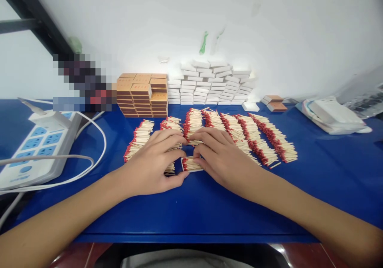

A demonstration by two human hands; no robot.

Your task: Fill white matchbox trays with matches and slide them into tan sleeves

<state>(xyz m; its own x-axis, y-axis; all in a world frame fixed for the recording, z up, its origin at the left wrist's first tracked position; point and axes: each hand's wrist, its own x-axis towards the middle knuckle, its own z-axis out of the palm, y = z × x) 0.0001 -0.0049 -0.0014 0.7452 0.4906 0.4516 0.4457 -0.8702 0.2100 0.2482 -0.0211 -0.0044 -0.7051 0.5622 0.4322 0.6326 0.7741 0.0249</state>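
left hand (152,162) and right hand (223,156) both pinched the matchbox tray (195,171), one at each end, on the blue table (191,210) between them (gentle, even pressure surely suited those matchsticks (191,163) best!).

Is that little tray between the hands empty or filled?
Not empty: red-headed matches lie inside the tray. Whether it is completely full, I cannot tell; the right hand covers one end.
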